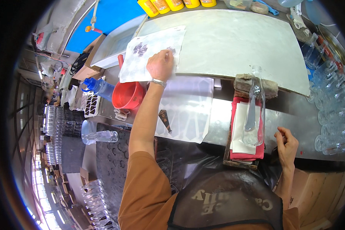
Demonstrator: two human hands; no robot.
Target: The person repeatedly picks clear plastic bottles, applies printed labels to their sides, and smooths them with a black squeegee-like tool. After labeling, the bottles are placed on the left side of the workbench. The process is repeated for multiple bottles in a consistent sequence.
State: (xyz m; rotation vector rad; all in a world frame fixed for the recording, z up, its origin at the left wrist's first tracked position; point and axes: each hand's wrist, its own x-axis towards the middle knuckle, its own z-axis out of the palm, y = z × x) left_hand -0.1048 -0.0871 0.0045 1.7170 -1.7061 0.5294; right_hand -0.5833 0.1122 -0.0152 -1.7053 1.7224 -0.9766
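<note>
Two hands, two white sheets, one bottle in the cradle

Two hands are at work. The left hand (160, 65) is over the upper white sheet (128, 69), its fingers curled; whether they pinch anything cannot be told, as the fingertips are hard to make out. The right hand (286, 147) is just beside the wooden cradle (239, 164), fingers half bent, thumb near forefinger; whether they meet cannot be told.

One clear glass bottle (253, 132) lies in the cradle, its neck across one rolled cloth (270, 89). Under it are a white pad (238, 132) and red cloth (234, 111), both partly covered.

The upper sheet shows two dark patterned patches, one partly hidden by the left hand. It overlaps the lower white sheet (195, 103), which bears one long dark piece (165, 122). Near them stand one red pot (128, 96) and one blue-capped bottle (102, 89).

Five yellow containers (175, 4) line the top, their upper parts cut off. At right, clear glassware (329, 122) overlaps too much to count.
</note>
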